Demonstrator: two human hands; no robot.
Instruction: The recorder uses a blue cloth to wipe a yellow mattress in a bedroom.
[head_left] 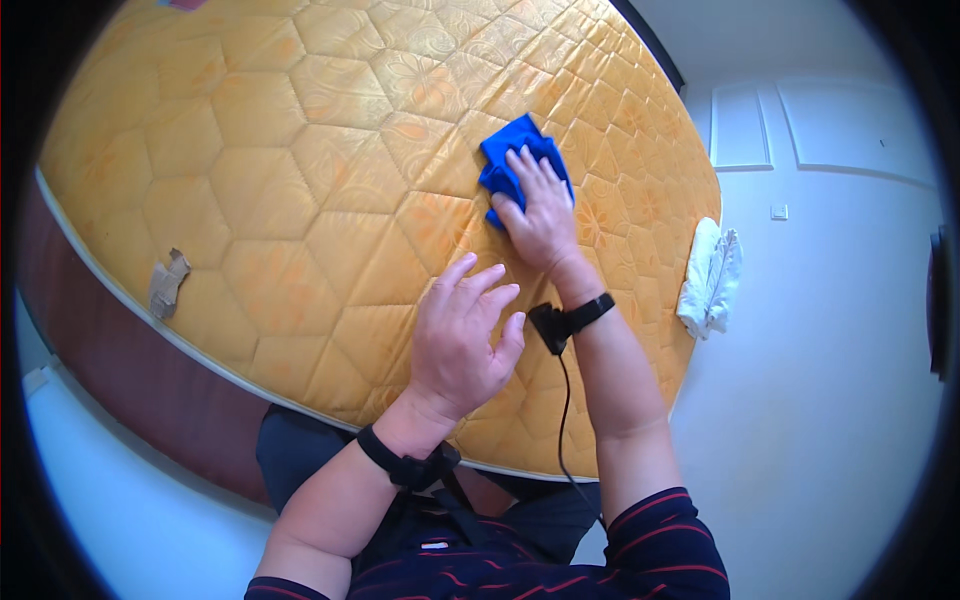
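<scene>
A crumpled blue cloth point(508, 152) lies on a quilted orange mattress point(300, 170) with a hexagon pattern. My right hand point(541, 215) presses flat on the cloth, fingers spread over its near part. My left hand point(462, 335) rests palm down on the mattress just below it, fingers apart, holding nothing. Both wrists carry black bands, and a black cable runs down from the right one.
A torn piece of brown tape point(167, 282) sticks to the mattress near its left edge. A white bundle of cloth point(710, 277) lies at the mattress's right edge. The dark red bed frame point(130, 380) runs along the near side, with pale floor around it.
</scene>
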